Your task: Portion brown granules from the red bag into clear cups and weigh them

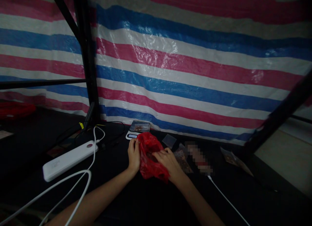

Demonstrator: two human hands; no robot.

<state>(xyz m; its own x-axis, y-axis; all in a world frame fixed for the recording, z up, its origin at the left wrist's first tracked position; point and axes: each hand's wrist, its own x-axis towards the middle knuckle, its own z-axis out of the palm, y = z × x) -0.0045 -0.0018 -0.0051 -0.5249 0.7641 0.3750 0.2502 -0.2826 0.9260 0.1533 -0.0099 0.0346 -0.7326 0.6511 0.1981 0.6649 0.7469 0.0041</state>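
A red plastic bag (149, 154) sits on the dark table between my hands. My left hand (134, 155) grips the bag's left edge with its fingers closed. My right hand (167, 163) lies against the bag's right side, its fingertips tucked into the opening and hidden there. Just behind the bag stands a small digital scale (136, 130) with a clear packet of brownish material on its platform.
A white power bank (69, 160) with white cables lies at the left. Small clear packets (169, 140) and brown-filled packets (182, 161) lie right of the bag. A striped tarp (195, 67) hangs behind. Black metal frame posts (85, 57) stand left and right.
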